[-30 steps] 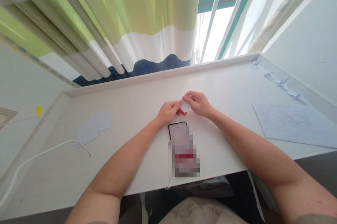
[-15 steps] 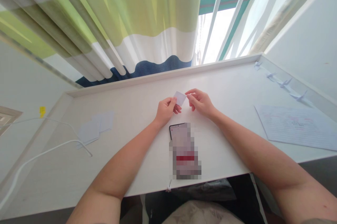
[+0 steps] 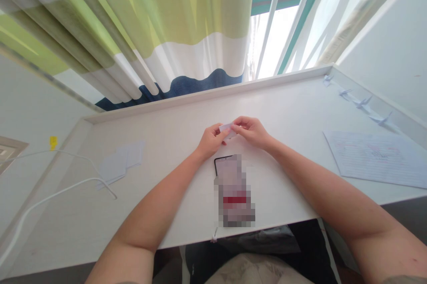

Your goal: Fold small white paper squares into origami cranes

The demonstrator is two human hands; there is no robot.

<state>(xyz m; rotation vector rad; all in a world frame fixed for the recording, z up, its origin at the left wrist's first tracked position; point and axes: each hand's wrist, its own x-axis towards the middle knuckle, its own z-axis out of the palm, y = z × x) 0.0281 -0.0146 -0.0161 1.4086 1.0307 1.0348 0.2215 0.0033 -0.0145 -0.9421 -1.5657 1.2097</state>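
A small folded piece of white paper [image 3: 226,127] is held above the desk between my two hands. My left hand [image 3: 211,142] pinches its left side, thumb on top. On its right side, my right hand [image 3: 251,132] grips the paper with thumb and forefinger. The fingers cover part of the paper, so its exact fold cannot be made out. Just below the hands, a phone [image 3: 230,177] lies face up, most of its screen pixelated.
Several folded paper cranes [image 3: 362,102] line the right edge of the white desk [image 3: 173,133]. Written sheets [image 3: 373,157] lie in front of them. Loose paper squares [image 3: 115,162] and a white cable [image 3: 66,188] are at left. A curtain [image 3: 187,13] hangs behind.
My right hand has moved left and taken hold of the paper, which my left hand alone held before. The paper now shows as a narrower shape, no longer a flat diamond.
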